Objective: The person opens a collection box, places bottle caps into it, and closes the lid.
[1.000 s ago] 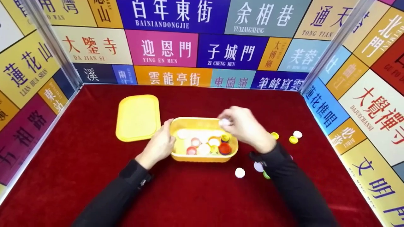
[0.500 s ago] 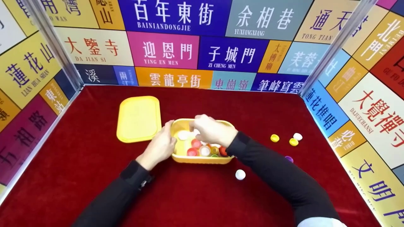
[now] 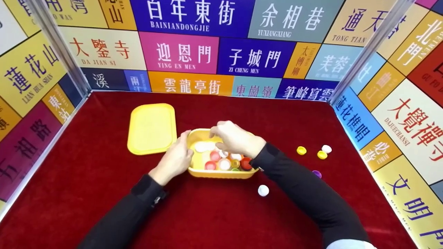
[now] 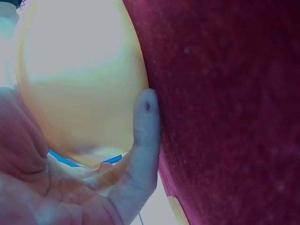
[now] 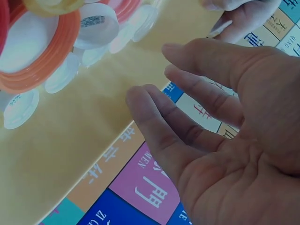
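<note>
A yellow plastic box (image 3: 221, 175) stands mid-table with several bottle caps inside: white caps (image 3: 204, 146) at its left, a red cap (image 3: 245, 163) at its right. In the right wrist view an orange cap (image 5: 70, 42) and a white cap with dark print (image 5: 96, 26) show up close. My left hand (image 3: 174, 159) grips the box's left end; the left wrist view has a finger (image 4: 146, 126) along the outer wall. My right hand (image 3: 237, 138) hovers over the box, fingers apart, with nothing between them in the right wrist view (image 5: 211, 140). It hides part of the box's far side.
A yellow lid (image 3: 152, 128) lies behind the left hand. On the red cloth (image 3: 221, 218), a white cap (image 3: 263, 190) lies in front of the box. Farther right are yellow caps (image 3: 301, 150), another white cap (image 3: 326, 149) and a purple cap (image 3: 316, 174). Printed panels stand behind.
My right hand has moved left from the box's right end, where it held a white cap, and let it go in the box. The left hand has stayed on the box's end.
</note>
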`<state>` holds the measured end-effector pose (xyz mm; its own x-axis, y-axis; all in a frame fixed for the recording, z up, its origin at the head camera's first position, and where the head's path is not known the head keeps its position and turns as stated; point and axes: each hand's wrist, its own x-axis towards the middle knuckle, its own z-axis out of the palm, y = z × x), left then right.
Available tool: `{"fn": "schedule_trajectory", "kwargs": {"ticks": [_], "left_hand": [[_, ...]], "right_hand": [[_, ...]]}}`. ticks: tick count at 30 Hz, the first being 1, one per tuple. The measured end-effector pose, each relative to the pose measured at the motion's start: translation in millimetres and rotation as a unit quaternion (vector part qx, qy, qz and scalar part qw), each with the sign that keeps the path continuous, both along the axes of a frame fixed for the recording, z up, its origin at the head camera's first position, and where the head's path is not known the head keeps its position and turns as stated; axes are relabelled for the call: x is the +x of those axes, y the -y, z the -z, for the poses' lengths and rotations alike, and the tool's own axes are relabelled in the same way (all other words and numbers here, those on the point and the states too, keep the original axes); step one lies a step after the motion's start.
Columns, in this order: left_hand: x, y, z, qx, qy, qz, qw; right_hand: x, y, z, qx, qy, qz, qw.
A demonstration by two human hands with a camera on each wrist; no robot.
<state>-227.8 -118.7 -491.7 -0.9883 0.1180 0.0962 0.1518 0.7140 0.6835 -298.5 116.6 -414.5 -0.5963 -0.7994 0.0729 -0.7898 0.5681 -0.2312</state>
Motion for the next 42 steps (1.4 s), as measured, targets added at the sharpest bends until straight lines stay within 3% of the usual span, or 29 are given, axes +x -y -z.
{"fn": "schedule_trajectory", "kwargs": {"ticks": [9, 18, 27, 34, 42], "left_hand": [[-2.0, 0.5, 1.1, 0.001, -0.007, -0.001, 1.0000], [-3.0, 1.3, 0.7, 0.004, -0.015, -0.004, 0.9999], [0.2, 0.0, 6.6, 0.005, -0.011, -0.004, 0.9999], [2.3, -1.7, 7.4, 0.008, -0.012, 0.000, 0.9999], [0.8, -1.3, 5.0, 0.005, -0.025, 0.003, 0.9997]], "right_hand": [[5.8, -10.4, -3.7, -0.027, -0.011, 0.007, 1.000], [13.5, -29.0, -9.8, -0.065, 0.003, 0.042, 0.997], [21.1, -62.1, -6.8, -0.137, 0.014, 0.083, 0.987], [19.7, -110.1, -7.1, -0.206, 0.009, 0.158, 0.966], [8.2, -176.5, -3.5, -0.159, 0.008, 0.274, 0.949]]}}
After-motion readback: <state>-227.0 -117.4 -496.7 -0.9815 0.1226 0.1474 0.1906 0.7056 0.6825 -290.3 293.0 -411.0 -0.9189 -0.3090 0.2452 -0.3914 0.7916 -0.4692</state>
